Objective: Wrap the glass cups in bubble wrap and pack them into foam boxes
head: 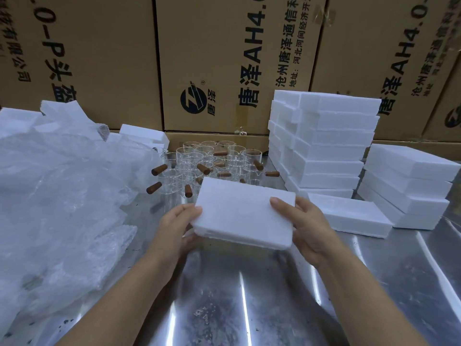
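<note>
Left hand (pixel 178 226) and right hand (pixel 306 226) grip opposite ends of a foam box (pixel 243 216), thumbs on top, over the steel table (pixel 237 295). Behind it, partly hidden by it, stand glass cups (pixel 199 161) with wooden handles. Bubble wrap (pixel 62 183) lies heaped at left. At right are a lone box (pixel 349 216) and two foam stacks (pixel 324 146). Cartons (pixel 212 58) wall the back.

One head view only, wide-angle, aimed forward and down at the worktop (pixel 224 300). Left hand (pixel 178 227), right hand (pixel 308 228) and box (pixel 244 216) close, mid-frame. Cartons (pixel 212 58) beyond hands.
</note>
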